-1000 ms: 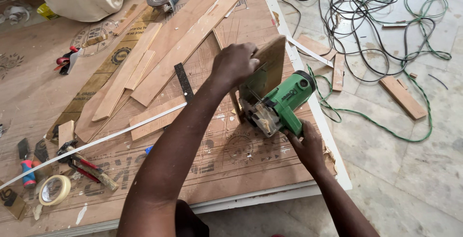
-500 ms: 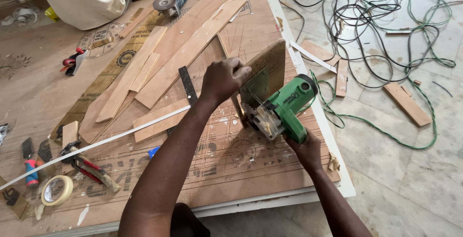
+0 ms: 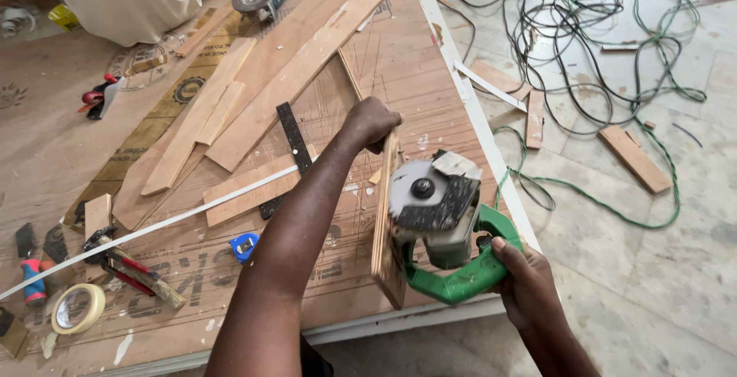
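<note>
Left hand [image 3: 371,122] clamps stiff, light plywood offcut [image 3: 386,219] on edge near bench's right edge; right hand [image 3: 523,279] grips heavy green circular saw [image 3: 445,223] by its handle.

Head view: the person's two bare forearms and hands.

The left arm [image 3: 295,231] is showing bare from the frame's lower edge to the left hand [image 3: 371,122], with no sleeve, glove, watch or ring in sight. The right hand [image 3: 530,279] and right forearm [image 3: 560,346] are likewise appearing bare and unmarked. A small patch of dark clothing [image 3: 315,358] is showing at the bottom edge, beneath the left arm; its cut and kind cannot be told.
</note>
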